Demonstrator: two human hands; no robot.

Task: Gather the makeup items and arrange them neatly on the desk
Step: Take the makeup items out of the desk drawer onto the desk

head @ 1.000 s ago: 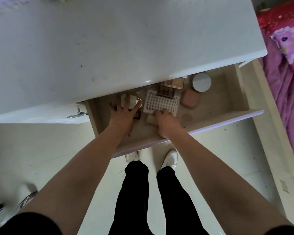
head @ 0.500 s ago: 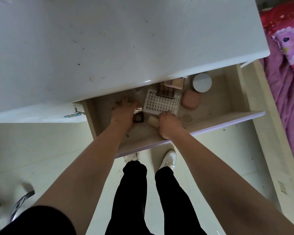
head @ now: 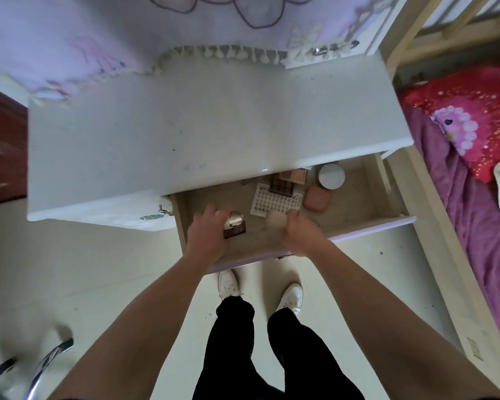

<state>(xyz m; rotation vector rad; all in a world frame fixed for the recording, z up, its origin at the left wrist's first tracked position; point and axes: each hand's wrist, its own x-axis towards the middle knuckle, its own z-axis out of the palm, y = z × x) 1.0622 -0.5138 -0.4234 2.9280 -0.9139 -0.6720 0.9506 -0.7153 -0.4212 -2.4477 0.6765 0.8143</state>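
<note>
Both hands are over the open drawer (head: 367, 197) under the white desk top (head: 202, 134). My left hand (head: 210, 229) grips a small silver container (head: 236, 219) together with a dark brown compact (head: 235, 232). My right hand (head: 299, 230) holds a beige powder puff (head: 276, 218), blurred by motion. Lying in the drawer are a white sticker sheet (head: 274, 202), a brown eyeshadow palette (head: 282, 185), a beige palette (head: 295, 175), a pink compact (head: 317, 198) and a round white jar (head: 331, 176).
A purple patterned cloth (head: 127, 33) hangs over the desk's back. To the right stands a bed (head: 474, 197) with purple sheet and red pillow (head: 471, 116). A chrome chair frame (head: 41, 368) shows at lower left. My legs and white shoes (head: 228, 284) stand on the pale floor.
Both hands closed on items in the drawer and drew back toward me: the left took the silver container and brown compact, the right the puff. The view tilted up, showing the desk's back.
</note>
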